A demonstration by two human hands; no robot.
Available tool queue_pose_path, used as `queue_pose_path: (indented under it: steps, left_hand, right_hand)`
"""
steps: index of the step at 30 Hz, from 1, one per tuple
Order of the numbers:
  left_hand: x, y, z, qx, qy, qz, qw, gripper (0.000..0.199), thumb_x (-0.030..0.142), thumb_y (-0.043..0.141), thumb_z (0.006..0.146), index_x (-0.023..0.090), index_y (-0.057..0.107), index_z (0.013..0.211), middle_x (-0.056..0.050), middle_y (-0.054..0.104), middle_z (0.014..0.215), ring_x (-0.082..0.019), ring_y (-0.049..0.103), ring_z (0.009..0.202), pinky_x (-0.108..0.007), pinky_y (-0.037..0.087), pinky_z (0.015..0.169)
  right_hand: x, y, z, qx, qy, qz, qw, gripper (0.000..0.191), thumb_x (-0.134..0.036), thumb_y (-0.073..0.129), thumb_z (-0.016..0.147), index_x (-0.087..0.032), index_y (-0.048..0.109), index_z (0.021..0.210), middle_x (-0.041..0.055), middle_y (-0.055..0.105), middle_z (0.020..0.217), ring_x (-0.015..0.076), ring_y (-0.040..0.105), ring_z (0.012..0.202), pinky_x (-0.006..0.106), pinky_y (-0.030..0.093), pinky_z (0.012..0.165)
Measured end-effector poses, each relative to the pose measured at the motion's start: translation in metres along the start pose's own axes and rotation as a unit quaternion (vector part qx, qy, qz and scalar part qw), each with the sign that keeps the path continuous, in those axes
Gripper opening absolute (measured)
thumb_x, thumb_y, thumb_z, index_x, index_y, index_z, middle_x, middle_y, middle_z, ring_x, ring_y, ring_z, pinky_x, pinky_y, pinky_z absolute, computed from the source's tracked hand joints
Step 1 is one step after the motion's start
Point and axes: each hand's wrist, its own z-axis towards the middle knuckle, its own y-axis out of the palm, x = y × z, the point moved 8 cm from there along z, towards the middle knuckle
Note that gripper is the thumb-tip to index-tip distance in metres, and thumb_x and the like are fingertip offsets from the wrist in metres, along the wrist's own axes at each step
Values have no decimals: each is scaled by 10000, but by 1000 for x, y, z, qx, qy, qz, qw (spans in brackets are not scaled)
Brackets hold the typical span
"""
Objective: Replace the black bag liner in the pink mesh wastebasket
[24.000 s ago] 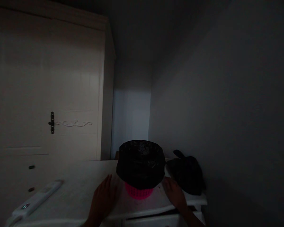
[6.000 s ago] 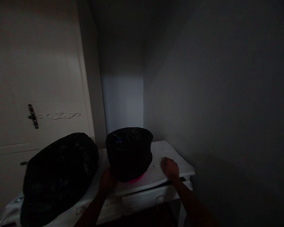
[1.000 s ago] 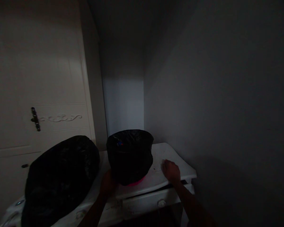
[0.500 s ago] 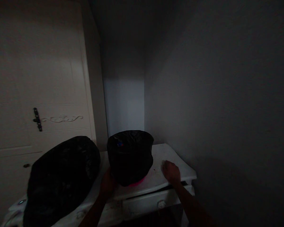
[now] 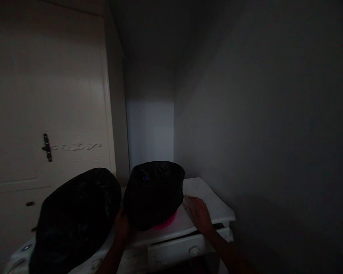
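A pink basket (image 5: pixel 166 222) with a black plastic bag (image 5: pixel 154 194) over its sides stands on a white dresser (image 5: pixel 208 194). Only the basket's slatted lower part shows. My left hand (image 5: pixel 122 226) is at the bag's left side, closed on its edge; shadow hides most of the fingers. To the right of the basket, my right hand (image 5: pixel 199 215) lies low over the dresser top, fingers pointing left. Under its fingertips is a small whitish, cloth-like piece (image 5: pixel 186 202), too dim to name surely.
A large, full-looking black bag (image 5: pixel 77 220) stands at the left. Behind it rises a white wardrobe (image 5: pixel 77 95) with a dark handle (image 5: pixel 47 147). A grey wall (image 5: pixel 260 133) borders the dresser on the right. The dresser's front drawer (image 5: pixel 174 251) sits slightly ajar. The room is dim.
The bag-lined basket has tilted and its black lining bulges further left, with my left hand moving left too. My right hand has slid left towards the basket, its fingers now straighter.
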Motion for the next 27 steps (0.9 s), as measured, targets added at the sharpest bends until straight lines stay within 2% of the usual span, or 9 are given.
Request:
queue_pose_path:
  steps: [3,6,9,11,14,17,20,23,27]
  left_hand:
    - [12,0,3,31,-67,-127,989,635,669,696,777,215,713,1220,-132,774,1232,-344,715,1188,-533,577,1037]
    - [43,8,5,15,-89,-235,968,665,513,803,783,313,620,1389,-86,698,1422,-302,670,1294,-472,558,1087]
    - [76,11,8,-15,-87,-304,949,785,387,919,695,362,592,1407,-53,606,1548,-289,592,1402,-420,526,1135]
    - [93,11,10,-32,-77,-316,945,808,397,949,667,349,598,1393,-59,585,1570,-293,558,1438,-405,512,1155]
    - [111,9,14,-37,-63,-299,952,837,430,951,670,311,579,1410,-98,616,1533,-301,562,1435,-423,495,1176]
    - [130,11,18,-41,-34,-261,964,835,444,905,736,288,538,1469,-126,622,1519,-294,582,1416,-448,479,1189]
    - [152,16,24,-58,23,-213,975,853,445,861,781,274,493,1531,-144,627,1504,-291,599,1398,-454,494,1173]
    - [168,23,30,-66,70,-150,984,937,427,880,733,240,468,1554,-165,637,1478,-303,608,1382,-473,487,1174]
    - [186,41,30,-107,121,-46,986,895,475,806,776,211,459,1557,-168,613,1501,-302,631,1342,-497,477,1171]
  right_hand:
    - [-35,-8,-6,44,-19,78,996,509,-419,525,1051,-258,466,1530,137,579,1480,268,628,1302,445,580,1049]
    - [-74,-21,-4,77,-56,83,992,744,-450,638,995,-253,302,1628,181,427,1581,306,549,1394,484,570,1074]
    - [-110,-41,8,130,-141,23,981,824,-440,705,956,-259,288,1643,187,422,1559,335,494,1415,519,548,1075]
    - [-132,-51,19,148,-215,-25,965,793,-404,706,960,-283,318,1639,167,468,1528,321,506,1375,501,528,1068]
    - [-157,-57,38,122,-309,-84,939,750,-438,697,964,-293,376,1626,137,560,1477,306,517,1331,479,458,1095]
    - [-172,-57,56,68,-344,-123,929,783,-570,677,951,-251,416,1617,142,596,1487,321,491,1356,479,392,1121]
    - [-181,-59,70,39,-338,-140,930,729,-503,634,994,-236,397,1630,142,585,1529,304,499,1356,463,372,1109]
    - [-188,-63,79,29,-319,-127,939,701,-417,591,1025,-206,350,1648,154,564,1557,289,522,1339,462,365,1101]
    - [-195,-62,84,-5,-287,-81,955,900,-650,610,951,-159,328,1651,194,532,1575,337,510,1364,507,362,1124]
